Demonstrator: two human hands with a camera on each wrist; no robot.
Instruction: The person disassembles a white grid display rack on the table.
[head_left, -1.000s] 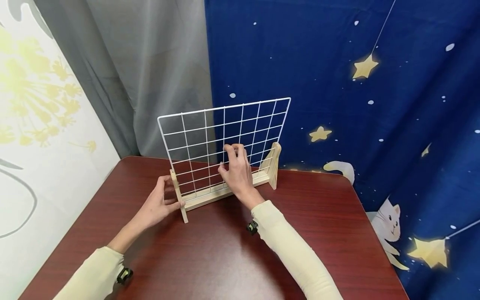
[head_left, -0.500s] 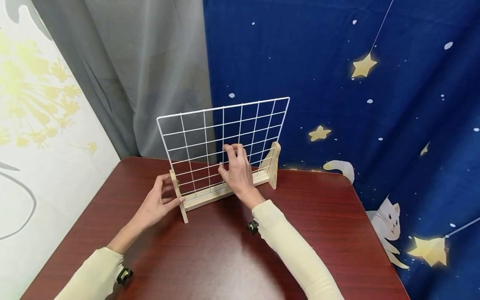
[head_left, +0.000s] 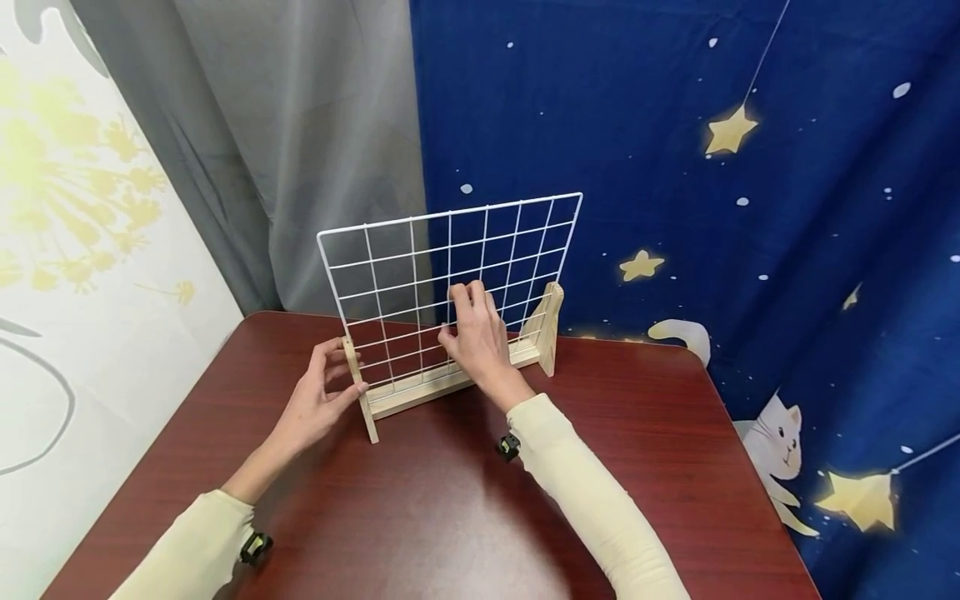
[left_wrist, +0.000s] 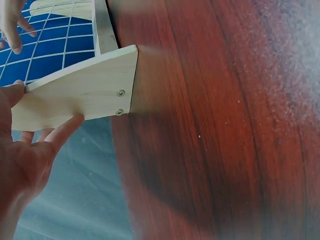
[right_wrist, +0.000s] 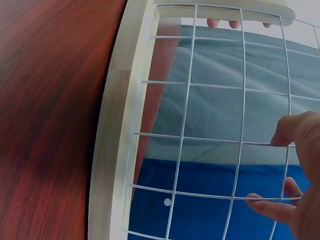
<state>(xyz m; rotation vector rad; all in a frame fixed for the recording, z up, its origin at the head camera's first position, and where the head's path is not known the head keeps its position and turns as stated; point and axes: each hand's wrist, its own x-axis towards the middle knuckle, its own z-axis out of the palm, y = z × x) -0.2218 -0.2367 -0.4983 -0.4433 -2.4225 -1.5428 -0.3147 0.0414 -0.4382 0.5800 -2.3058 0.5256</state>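
Note:
A white wire grid panel (head_left: 450,213) stands upright in a pale wooden stand. The stand has a left side piece (head_left: 368,418), a right side piece (head_left: 551,329) and a bottom rail (head_left: 422,395) along the grid's lower edge. My left hand (head_left: 309,402) grips the left side piece, its thumb on one edge and fingers on the other. Two screw heads (left_wrist: 120,93) show on that piece's outer face in the left wrist view. At the middle of the grid, my right hand (head_left: 480,340) holds the wires with bent fingers, some of them reaching through the openings.
The stand rests on a dark red wood-grain table (head_left: 420,500), towards its far edge. Behind it hang a grey curtain (head_left: 345,150) and a blue curtain (head_left: 600,125) printed with stars and a cat. A white patterned cloth (head_left: 90,350) hangs at the left.
My left thumb has slid slightly up along the left side piece. The right hand's fingers have risen a little on the grid. The grid and stand remain in place.

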